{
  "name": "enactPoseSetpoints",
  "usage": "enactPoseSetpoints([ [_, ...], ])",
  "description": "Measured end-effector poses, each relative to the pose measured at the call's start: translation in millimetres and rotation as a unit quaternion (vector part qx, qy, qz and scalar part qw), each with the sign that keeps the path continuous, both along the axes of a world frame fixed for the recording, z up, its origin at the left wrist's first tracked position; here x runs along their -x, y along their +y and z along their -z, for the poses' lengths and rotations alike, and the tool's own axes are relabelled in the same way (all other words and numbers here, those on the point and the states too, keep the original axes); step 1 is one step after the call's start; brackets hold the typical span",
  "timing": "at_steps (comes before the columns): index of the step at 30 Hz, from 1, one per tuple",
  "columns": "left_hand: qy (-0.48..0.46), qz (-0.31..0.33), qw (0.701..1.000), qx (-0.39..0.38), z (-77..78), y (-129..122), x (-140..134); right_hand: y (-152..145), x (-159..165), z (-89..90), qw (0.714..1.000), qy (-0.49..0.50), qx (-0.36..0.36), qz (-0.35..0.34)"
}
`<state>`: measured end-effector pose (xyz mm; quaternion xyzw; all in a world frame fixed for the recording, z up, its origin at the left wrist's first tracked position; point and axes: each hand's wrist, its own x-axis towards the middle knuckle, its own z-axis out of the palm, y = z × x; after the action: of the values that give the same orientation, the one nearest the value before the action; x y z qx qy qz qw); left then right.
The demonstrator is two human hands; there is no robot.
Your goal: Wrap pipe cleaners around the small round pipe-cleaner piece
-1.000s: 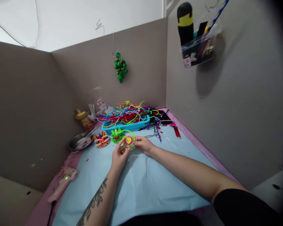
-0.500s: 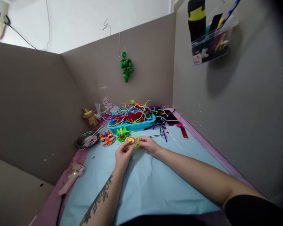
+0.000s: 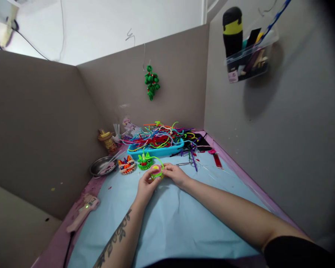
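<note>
My left hand (image 3: 147,183) grips a small round pipe-cleaner piece (image 3: 156,169), pink with a yellow middle and lime green at its edge. On its right side, my right hand (image 3: 173,174) pinches at the lime edge, where a lime green pipe cleaner (image 3: 155,158) arches up and to the left. The fingertips hide part of the piece. Just behind the hands sits a green pipe-cleaner animal head (image 3: 145,161) with eyes and a red mouth. An orange and cream pipe-cleaner head (image 3: 127,166) stands to its left.
A blue tray (image 3: 156,152) heaped with coloured pipe cleaners stands at the back. Scissors (image 3: 185,163) lie right of it. At left are a metal bowl (image 3: 93,168), a pink glue gun (image 3: 83,214) and a lidded cup (image 3: 107,141). Grey partitions (image 3: 178,74) surround the table.
The round piece has tilted slightly and dropped a little lower in view between my fingers. Both hands keep their hold. The whole view has shifted slightly.
</note>
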<state>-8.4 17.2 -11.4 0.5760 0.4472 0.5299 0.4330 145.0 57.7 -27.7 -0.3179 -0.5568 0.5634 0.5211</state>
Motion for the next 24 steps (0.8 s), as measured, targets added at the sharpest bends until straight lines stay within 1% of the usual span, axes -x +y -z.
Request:
enactPoseSetpoints([
  [2,0.005,0.021,1.000,0.012,-1.2,-1,0,0,0,0.1,1.000,0.001,0.002,-0.001],
  [4,-0.004,0.027,0.999,0.021,-1.3,-1,1,-1,1,0.1,1.000,-0.002,0.004,-0.001],
  [10,0.005,-0.029,0.997,0.066,3.9,2,3,-2,1,-1.9,0.999,-0.027,-0.019,0.018],
  [13,-0.003,-0.046,0.998,0.051,4.1,2,2,-2,2,-1.1,0.999,-0.026,-0.019,0.019],
  [19,-0.006,-0.075,0.997,0.018,-2.5,-1,-1,-1,4,3.4,0.999,-0.030,-0.017,0.019],
  [22,-0.017,-0.079,0.997,0.021,-5.3,-3,1,1,2,-1.1,0.999,-0.029,-0.004,0.014],
  [24,-0.030,-0.077,0.996,0.024,-7.6,-5,2,3,-3,-6.8,0.999,-0.031,0.005,0.032],
])
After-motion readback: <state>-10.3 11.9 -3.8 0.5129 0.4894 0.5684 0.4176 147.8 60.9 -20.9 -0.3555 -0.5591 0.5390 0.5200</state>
